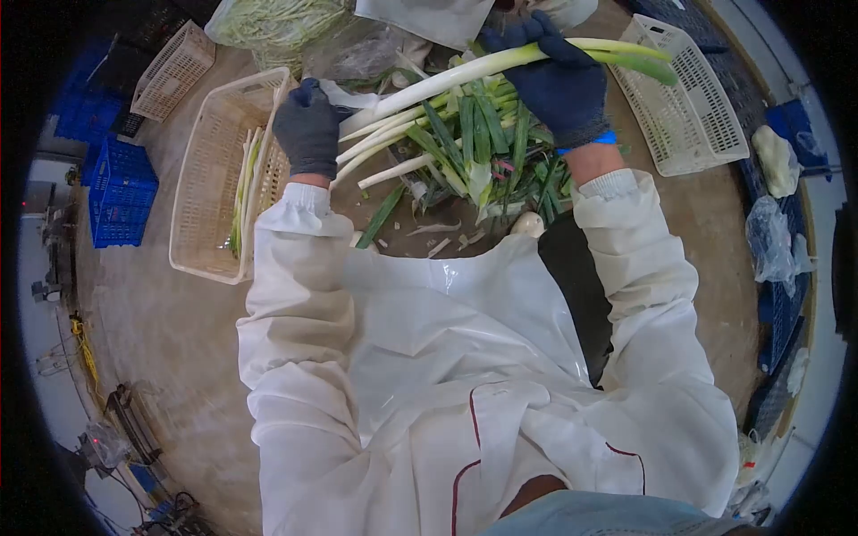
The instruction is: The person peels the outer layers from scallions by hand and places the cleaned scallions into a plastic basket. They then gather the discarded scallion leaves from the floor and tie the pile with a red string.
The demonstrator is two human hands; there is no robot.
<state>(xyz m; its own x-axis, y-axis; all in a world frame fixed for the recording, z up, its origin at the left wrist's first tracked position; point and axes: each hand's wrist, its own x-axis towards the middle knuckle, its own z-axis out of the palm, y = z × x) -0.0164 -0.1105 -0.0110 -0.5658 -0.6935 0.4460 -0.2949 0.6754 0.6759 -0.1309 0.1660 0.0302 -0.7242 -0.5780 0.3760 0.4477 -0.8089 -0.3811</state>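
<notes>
My right hand (563,85), in a dark blue glove, is wrapped round the upper stalk of a long leek (456,76), whose green end sticks out to the right. My left hand (308,129), in a dark grey glove, is closed beside the leek's white end. A loose white strip of leek skin (353,96) runs from its fingers; whether it is still attached to the stalk cannot be made out. Below the held leek lies a heap of leeks (393,147) with cut green leaves (492,129) on top.
On my left stands a cream crate (192,214) with a few leeks (246,192) inside. Another cream crate (657,116) is at the right. Beyond the heap sits a bag of pale greens (281,27). Trimmed scraps (438,247) lie before my apron; a blue crate (122,192) stands far left.
</notes>
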